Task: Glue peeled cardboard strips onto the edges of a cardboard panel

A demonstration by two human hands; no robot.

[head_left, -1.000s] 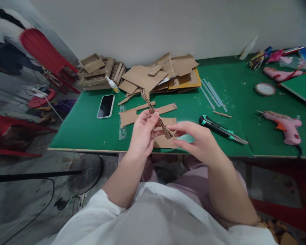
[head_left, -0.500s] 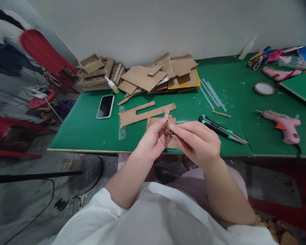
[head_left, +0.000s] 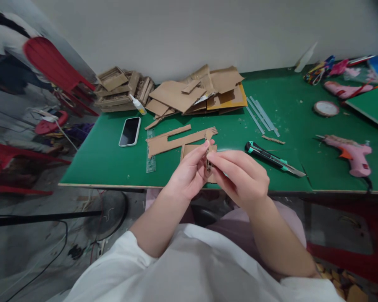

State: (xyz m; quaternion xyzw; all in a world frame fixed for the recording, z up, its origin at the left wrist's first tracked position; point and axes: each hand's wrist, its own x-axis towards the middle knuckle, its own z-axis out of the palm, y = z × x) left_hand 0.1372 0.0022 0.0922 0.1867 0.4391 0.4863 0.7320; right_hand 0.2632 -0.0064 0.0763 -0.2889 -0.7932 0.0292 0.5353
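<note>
Brown cardboard, a narrow strip (head_left: 209, 135) with its corrugated edge showing, stands between the person's two hands just above the near edge of the green table (head_left: 91, 163). The left hand (head_left: 189, 175) pinches it between thumb and fingers, and the right hand (head_left: 244, 174) meets it from the other side, thumb and fingertips closed narrowly on its lower part. The strip's upper end pokes out past the fingertips; much of the rest is hidden by the hands.

Below the hands lies a flat cardboard piece (head_left: 191, 149), partly covered. Beyond it is a slotted cardboard piece (head_left: 176, 144), notched at its right end, lying across a clear ruler (head_left: 150, 167). A phone (head_left: 130, 131) rests to the left, and a small white bottle (head_left: 139, 105) leans near a stack of brown frames (head_left: 119, 90). Cardboard sheets (head_left: 173, 95) are heaped beside that stack, against the wall.

To the right are a black and teal cutter (head_left: 264, 155) — its blade out — and several translucent sticks (head_left: 264, 115), with a thin scrap (head_left: 273, 139) between them. Farther right sit a roll of tape (head_left: 326, 108) and a pink glue gun (head_left: 355, 155).
</note>
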